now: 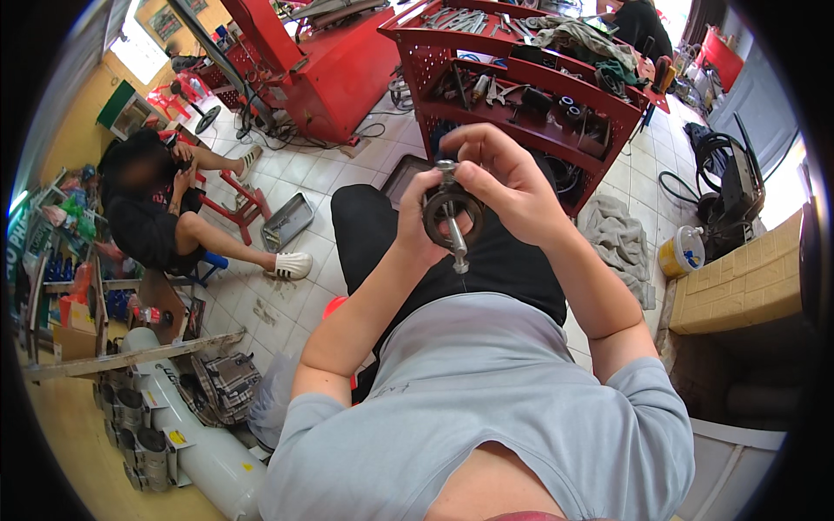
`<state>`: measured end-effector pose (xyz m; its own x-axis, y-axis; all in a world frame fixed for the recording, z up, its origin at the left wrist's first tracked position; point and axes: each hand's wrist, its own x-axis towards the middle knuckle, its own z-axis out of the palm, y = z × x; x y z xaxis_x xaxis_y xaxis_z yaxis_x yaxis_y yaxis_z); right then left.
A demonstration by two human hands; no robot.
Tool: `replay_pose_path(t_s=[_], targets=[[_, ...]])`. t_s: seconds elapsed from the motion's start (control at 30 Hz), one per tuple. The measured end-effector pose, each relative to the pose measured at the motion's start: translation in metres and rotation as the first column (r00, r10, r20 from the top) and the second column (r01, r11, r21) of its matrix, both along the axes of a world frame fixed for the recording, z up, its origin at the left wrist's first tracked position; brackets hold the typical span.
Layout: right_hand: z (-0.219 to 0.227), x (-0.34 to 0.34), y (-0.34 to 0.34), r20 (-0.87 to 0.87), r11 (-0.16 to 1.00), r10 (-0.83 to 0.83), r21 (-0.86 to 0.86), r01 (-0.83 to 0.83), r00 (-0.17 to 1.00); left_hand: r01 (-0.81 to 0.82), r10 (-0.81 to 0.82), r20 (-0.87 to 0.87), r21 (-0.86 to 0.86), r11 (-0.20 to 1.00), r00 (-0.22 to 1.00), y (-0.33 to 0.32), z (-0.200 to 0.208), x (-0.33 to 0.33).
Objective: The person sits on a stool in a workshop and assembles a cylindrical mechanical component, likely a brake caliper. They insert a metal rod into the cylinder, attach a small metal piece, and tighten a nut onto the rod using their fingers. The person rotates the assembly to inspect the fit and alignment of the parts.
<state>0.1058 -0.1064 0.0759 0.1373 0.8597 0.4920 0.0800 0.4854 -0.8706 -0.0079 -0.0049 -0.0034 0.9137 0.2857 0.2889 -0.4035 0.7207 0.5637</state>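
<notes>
In front of my lap I hold a dark, round metal ring (pixel 432 227), with a long bright bolt-like shaft (pixel 456 234) running across it. My left hand (pixel 414 213) is closed around the ring's left side, its fingertips by the shaft's upper end. From the right, my right hand (pixel 508 187) bends over the same piece. Its thumb presses at the shaft's top and its fingers curl above. The shaft's lower end points toward my body. Part of the ring is hidden by my hands.
Ahead stands a red tool cart (pixel 521 130) with wrenches and cloths, beside a red machine (pixel 334 87). A person (pixel 148 200) sits at the left near a grey metal tray (pixel 289 221). Right, a grey rag (pixel 617 239) and a bucket (pixel 680 252) are on the tiled floor.
</notes>
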Motion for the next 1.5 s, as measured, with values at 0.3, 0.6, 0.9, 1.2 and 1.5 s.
replay_pose_path(t_s=[0.3,0.6,0.9,1.2,1.5], targets=[[-0.006,-0.001,-0.008,0.201,0.850,0.461,-0.378,-0.366,0.864,-0.292,0.299,-0.029,-0.329,0.898,0.954,0.030,0.004,-0.017],[-0.008,-0.003,-0.004,0.186,0.794,0.548,-0.423,-0.437,0.816,-0.316,0.330,0.042,-0.197,0.928,0.943,0.031,0.003,-0.014],[-0.013,-0.008,0.000,0.402,0.967,0.179,-0.242,-0.084,0.898,-0.652,0.638,-0.138,-0.091,0.753,0.757,0.033,0.018,-0.018],[-0.026,-0.023,0.001,-0.394,0.735,0.452,-0.345,-0.584,0.801,-0.453,0.462,-0.006,-0.204,0.868,0.887,0.030,0.003,-0.013],[-0.028,-0.020,0.002,-0.122,0.842,0.374,-0.372,-0.392,0.919,-0.408,0.416,0.195,-0.084,0.909,0.888,0.036,0.003,-0.017]])
